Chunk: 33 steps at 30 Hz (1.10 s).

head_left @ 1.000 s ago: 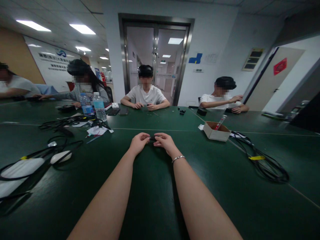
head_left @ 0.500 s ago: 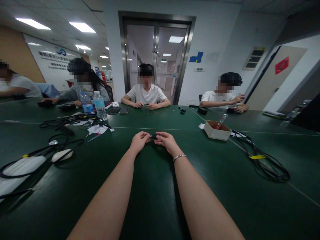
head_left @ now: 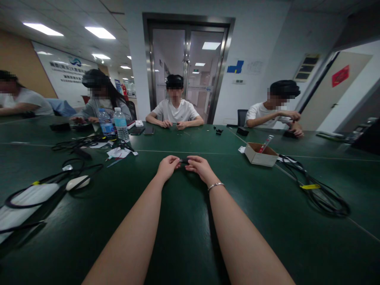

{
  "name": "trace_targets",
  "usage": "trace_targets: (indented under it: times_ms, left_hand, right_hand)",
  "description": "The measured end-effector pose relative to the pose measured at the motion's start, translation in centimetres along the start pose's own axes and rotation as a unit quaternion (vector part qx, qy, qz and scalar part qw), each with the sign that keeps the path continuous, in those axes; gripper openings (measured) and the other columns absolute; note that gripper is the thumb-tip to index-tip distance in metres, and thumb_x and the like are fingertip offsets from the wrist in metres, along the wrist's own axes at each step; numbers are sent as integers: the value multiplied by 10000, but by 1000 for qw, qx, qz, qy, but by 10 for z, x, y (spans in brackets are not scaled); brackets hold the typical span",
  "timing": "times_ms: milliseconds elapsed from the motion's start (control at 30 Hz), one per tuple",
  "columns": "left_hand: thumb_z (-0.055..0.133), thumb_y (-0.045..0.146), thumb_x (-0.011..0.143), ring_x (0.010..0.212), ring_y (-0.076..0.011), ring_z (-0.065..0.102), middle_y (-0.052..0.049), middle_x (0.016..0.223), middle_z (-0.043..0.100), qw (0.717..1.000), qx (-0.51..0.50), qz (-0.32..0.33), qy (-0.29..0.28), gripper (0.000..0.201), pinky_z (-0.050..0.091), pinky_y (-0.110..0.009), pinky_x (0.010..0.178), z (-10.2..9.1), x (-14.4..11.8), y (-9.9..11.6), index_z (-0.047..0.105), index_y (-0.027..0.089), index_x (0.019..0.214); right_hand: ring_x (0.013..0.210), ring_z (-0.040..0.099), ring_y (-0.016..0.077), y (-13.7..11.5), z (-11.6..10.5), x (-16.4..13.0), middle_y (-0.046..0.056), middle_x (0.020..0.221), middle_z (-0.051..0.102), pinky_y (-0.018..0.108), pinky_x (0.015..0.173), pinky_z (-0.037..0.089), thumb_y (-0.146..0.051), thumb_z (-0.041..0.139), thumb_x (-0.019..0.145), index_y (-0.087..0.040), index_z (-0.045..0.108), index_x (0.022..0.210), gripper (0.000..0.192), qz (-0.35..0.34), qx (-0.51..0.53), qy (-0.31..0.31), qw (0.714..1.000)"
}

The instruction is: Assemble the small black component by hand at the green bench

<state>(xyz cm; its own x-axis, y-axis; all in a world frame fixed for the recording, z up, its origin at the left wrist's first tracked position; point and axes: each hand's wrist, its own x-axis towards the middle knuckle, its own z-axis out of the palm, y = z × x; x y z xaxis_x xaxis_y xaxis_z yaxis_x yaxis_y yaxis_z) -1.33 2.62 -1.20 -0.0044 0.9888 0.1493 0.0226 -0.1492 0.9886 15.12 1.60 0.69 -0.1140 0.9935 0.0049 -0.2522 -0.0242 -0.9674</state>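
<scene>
Between my two hands, low over the green table (head_left: 184, 221), is a small black piece with a pale, metal-looking end (head_left: 184, 160), too small to name more exactly. The fingertips of my left hand (head_left: 168, 166) are pinched at its pale end. On its black end my right hand (head_left: 200, 167) is closed, thumb and fingers together. Both forearms stretch forward, and a silver bracelet (head_left: 216, 185) circles my right wrist. My fingers cover part of the piece.
An open box (head_left: 258, 157) holding a red-and-clear tube stands at right, beside a coiled black cable (head_left: 325, 198). More cables, a white mouse (head_left: 77, 183), paper scraps (head_left: 118, 152) and two water bottles (head_left: 121, 127) lie or stand at left. Several people sit across the table.
The view has shifted slightly, so the scene sits a little further right. My hands keep their hold on the small piece. The co-worker at right has moved their hands.
</scene>
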Motion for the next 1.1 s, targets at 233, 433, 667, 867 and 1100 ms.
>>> trace_targets:
  times_ms: [233,433,667,867,1100]
  left_hand:
    - [622,265,803,715,-148,633,-70,796,673,1000,18,10,-11,164,511,-289,703,-2,3,-7,634,129,895]
    - [610,276,812,699,-139,626,-65,785,662,1000,15,7,-12,165,497,-261,665,-1,0,-1,626,132,892]
    - [676,374,749,704,-152,617,-44,741,653,997,50,44,-38,299,479,-262,649,-1,-6,3,639,150,944]
    - [666,382,757,679,-150,610,-60,741,658,998,49,27,-41,296,467,-266,631,-2,0,-2,642,130,911]
    - [668,360,755,612,-125,578,-50,681,642,998,43,13,-33,274,436,-239,577,1,-3,4,643,104,850]
  right_hand:
    - [598,675,147,-3,1,-3,59,751,671,240,605,593,29,555,826,-100,621,954,193,1,-5,-7,1000]
    - [633,687,146,-1,0,-2,51,750,666,222,626,595,28,595,814,-105,640,956,200,-3,5,-21,1000]
    - [712,702,175,0,-4,1,67,810,658,245,692,603,29,626,785,-112,657,956,224,1,25,-34,999]
    - [706,702,173,1,-5,0,51,810,634,247,694,604,44,626,768,-112,653,956,246,-4,19,-38,999]
    - [673,697,160,1,-3,-1,28,762,622,238,670,598,53,610,770,-109,633,946,240,-11,7,-44,999]
